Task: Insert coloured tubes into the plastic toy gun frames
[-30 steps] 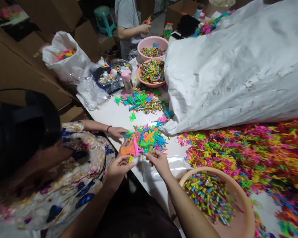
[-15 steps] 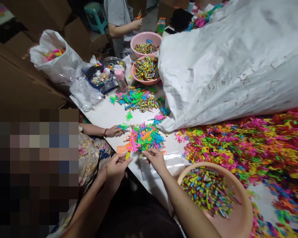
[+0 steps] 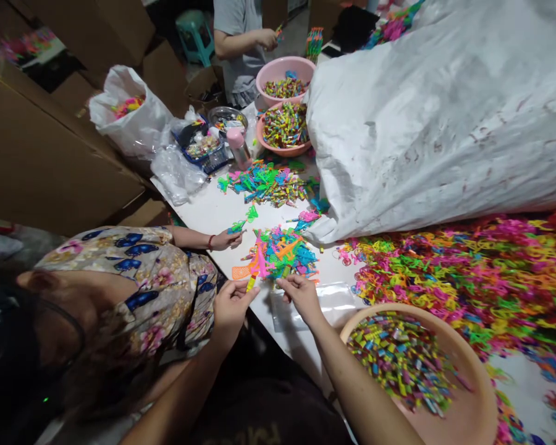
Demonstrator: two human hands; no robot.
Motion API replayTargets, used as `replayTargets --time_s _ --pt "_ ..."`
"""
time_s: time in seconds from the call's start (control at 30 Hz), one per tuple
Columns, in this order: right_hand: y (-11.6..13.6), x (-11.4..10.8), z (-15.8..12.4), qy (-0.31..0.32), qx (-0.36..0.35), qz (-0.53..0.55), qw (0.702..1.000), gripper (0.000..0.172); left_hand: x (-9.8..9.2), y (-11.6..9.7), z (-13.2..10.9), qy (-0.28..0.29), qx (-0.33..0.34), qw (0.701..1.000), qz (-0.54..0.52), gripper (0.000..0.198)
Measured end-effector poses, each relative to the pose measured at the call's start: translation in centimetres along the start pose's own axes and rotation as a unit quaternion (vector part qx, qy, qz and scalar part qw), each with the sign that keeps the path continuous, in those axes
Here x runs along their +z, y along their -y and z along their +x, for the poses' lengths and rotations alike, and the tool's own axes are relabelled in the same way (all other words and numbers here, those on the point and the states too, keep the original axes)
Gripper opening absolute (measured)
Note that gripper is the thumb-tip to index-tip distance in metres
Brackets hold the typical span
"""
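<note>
My left hand [image 3: 231,306] is closed, thumb and fingers pinching a small yellow wrapped tube [image 3: 251,283]. Pink and orange plastic toy pieces [image 3: 261,259] stick out beyond that tube, over the heap. Close by on the right, my right hand [image 3: 303,300] has its thumb and fingertips pressed together at the front edge of the heap of colourful plastic toys [image 3: 296,250]. What those fingertips hold is too small to make out. Under and beside this hand a clear plastic bag [image 3: 324,303] lies flat on the white table [image 3: 204,207].
A peach basin [image 3: 484,383] of small wrapped tubes stands at my right, below a large spread of bright plastic pieces [image 3: 445,272]. A big white sack [image 3: 426,130] lies behind. At left sits a co-worker, whose hand [image 3: 227,239] holds a toy. Another person [image 3: 241,43] stands beyond two basins.
The view has turned a little left, so the table things appear farther right. Both my hands keep nearly the same pose over the heap, the left still pinching the yellow tube.
</note>
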State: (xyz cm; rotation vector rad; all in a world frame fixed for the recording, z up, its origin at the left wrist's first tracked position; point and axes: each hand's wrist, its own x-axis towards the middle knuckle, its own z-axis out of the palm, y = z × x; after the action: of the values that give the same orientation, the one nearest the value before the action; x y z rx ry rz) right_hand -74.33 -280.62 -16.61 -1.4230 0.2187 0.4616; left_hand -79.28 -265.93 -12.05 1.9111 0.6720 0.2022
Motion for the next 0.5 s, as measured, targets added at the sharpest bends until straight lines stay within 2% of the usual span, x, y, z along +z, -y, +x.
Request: replayTargets --time_s 0.1,0.2,0.37,0.5 --pt "-0.8 0.0 1.1 0.002 0.001 -0.014 1.0 0.034 0.3 1.8 0.6 -0.011 -0.004 1.0 0.002 0.027" --pt "-2.1 0.5 3.3 -0.003 0.001 -0.026 1.0 0.036 0.8 4.5 2.0 -0.029 -0.044 0.999 -0.011 0.033" --pt "-5.1 2.8 6.7 0.0 0.015 -0.04 0.999 0.035 1.0 8.5 3.9 -0.062 -0.065 0.996 -0.016 0.034" --pt "-7.7 4.4 7.5 -0.008 0.035 -0.046 0.998 0.036 0.6 10.8 4.0 -0.075 -0.063 0.995 -0.002 0.03"
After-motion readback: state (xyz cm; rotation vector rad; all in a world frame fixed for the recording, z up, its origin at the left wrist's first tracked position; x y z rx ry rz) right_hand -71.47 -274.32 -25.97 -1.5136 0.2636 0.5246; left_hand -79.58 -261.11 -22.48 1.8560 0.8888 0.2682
